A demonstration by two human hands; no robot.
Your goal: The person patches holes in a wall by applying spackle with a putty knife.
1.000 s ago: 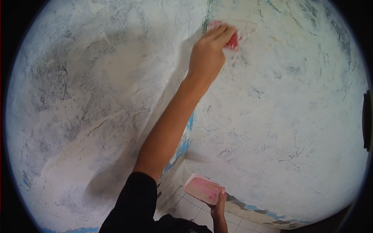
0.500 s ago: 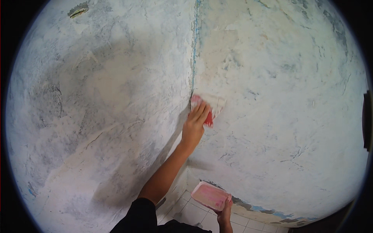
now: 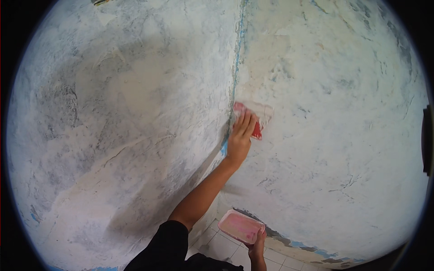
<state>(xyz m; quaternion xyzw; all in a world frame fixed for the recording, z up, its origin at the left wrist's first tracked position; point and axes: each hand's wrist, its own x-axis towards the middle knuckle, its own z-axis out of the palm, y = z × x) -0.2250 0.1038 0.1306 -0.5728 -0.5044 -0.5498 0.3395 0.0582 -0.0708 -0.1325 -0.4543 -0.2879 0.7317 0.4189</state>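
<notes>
My left hand (image 3: 241, 135) grips a red putty spreader (image 3: 257, 130), whose wide edge is smeared with pale filler. The spreader lies against the right wall (image 3: 325, 135), right beside the corner, with my fingers spread over its back. Lower down, my right hand (image 3: 257, 244) holds a shallow pink tray (image 3: 242, 226) by its right end, thumb over the rim. Whitish and pink residue coats the inside of the tray. My right fingers are hidden beneath it.
The left wall (image 3: 135, 90) meets the right one along a corner line with blue paint showing. Both walls are patchy with grey and white plaster. Light floor tiles (image 3: 226, 246) show below the tray. A dark object (image 3: 426, 140) sits at the far right edge.
In the picture, the left hand and spreader appear slightly higher and further right, partly because the view has shifted. More blue paint shows in the corner by the wrist. Both holds are unchanged.
</notes>
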